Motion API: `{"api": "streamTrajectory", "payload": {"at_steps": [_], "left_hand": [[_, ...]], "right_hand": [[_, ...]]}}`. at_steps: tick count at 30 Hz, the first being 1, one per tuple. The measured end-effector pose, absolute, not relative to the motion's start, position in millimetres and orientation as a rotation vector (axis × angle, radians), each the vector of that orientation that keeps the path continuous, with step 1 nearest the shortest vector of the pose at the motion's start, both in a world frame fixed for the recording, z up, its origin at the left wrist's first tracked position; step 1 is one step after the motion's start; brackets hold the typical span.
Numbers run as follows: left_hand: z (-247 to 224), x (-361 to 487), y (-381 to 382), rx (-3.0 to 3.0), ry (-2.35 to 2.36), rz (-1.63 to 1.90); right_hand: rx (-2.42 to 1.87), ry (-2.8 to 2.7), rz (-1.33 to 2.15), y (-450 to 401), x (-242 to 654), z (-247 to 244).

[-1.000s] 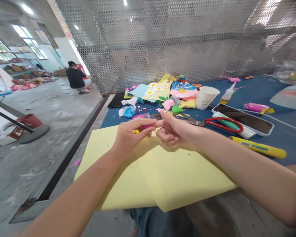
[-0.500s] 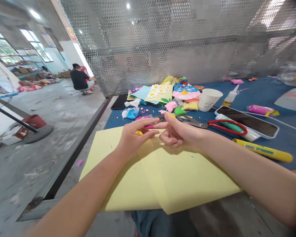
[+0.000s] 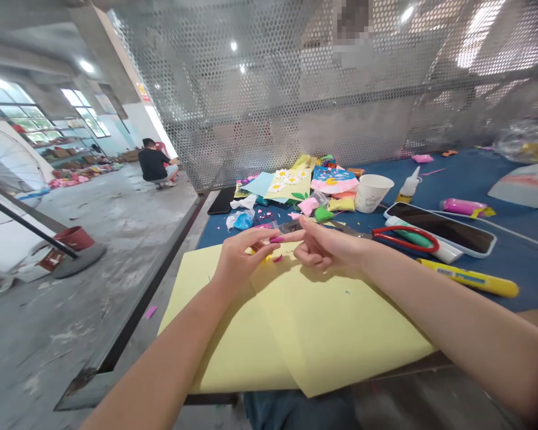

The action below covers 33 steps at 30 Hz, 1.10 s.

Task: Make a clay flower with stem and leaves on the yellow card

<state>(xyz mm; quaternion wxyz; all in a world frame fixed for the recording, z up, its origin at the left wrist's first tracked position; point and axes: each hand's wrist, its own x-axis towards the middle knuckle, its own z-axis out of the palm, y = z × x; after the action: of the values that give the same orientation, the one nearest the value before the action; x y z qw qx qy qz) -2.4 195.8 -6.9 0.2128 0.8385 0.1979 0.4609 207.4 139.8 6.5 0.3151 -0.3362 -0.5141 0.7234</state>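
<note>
Over the yellow paper, my left hand closes its thumb and forefinger around a small magenta piece, which looks like soft clay. A bit of yellow shows beneath these fingers, partly hidden. My right hand reaches its forefinger to the magenta piece and touches it there. The right thumb stands up apart from that finger, the other fingers curl loosely, and nothing shows in the palm. Another small magenta bit appears just below the fingertips.
Red-handled scissors, a phone, a yellow marker-like tube and a paper cup lie or stand to the right. Clay lumps and a daisy card are behind. Perforated metal borders the back. A person crouches far left.
The view has tilted up slightly and shifted. My left fingers have drawn closer to the right fingertip, and a small magenta bit now shows below them.
</note>
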Motion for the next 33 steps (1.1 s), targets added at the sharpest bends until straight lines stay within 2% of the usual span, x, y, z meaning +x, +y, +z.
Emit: {"api": "streamTrajectory", "payload": {"at_steps": [12,18,20,22,26,33], "left_hand": [[-11.4,-0.6,198.6,2.392,0.477,1.418],[-6.6,0.2,196.0,2.498,0.407,1.348],[-4.7,2.6,192.0,2.561,0.322,1.227],[-4.4,5.6,187.3,2.58,0.24,0.964],[-9.8,9.6,181.5,2.589,0.238,0.531],[-12.1,8.8,181.3,2.603,0.352,0.27]], "right_hand": [[-0.872,-1.284,1.953,132.3,204.5,11.8],[-0.854,-1.184,1.799,140.6,205.9,11.5],[-0.864,-1.05,1.66,147.6,208.2,8.9],[-0.905,-0.937,1.557,154.3,210.7,5.9],[-0.912,-0.872,1.526,160.2,212.4,2.5],[-0.998,-0.884,1.587,154.3,206.4,9.6]]}}
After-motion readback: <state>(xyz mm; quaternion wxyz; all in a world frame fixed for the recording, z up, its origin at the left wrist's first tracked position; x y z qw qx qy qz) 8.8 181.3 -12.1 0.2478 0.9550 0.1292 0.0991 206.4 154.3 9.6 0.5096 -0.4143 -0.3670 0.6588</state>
